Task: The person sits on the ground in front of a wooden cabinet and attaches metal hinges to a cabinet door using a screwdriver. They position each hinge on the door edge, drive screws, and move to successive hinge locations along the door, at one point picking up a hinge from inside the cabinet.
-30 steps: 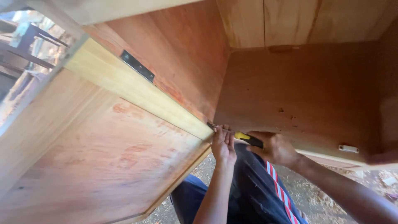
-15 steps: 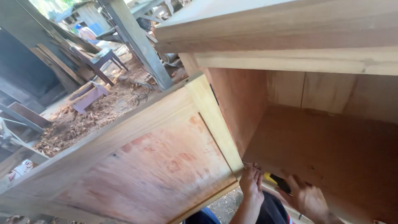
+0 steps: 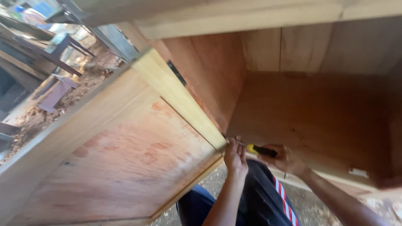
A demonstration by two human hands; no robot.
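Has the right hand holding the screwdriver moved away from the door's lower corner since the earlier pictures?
No: the right hand and screwdriver stay at the cabinet door corner.

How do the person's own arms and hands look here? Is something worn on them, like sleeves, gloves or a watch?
Both forearms are bare as far as the picture shows: no sleeves reach them. The left hand and the right hand wear no gloves, and no watch, ring or band can be seen. Below them, the person wears dark trousers with a red and white stripe down the side.

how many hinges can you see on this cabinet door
1: a dark hinge high on the door's edge. A second may sit by the screwdriver tip, hidden behind the left hand.
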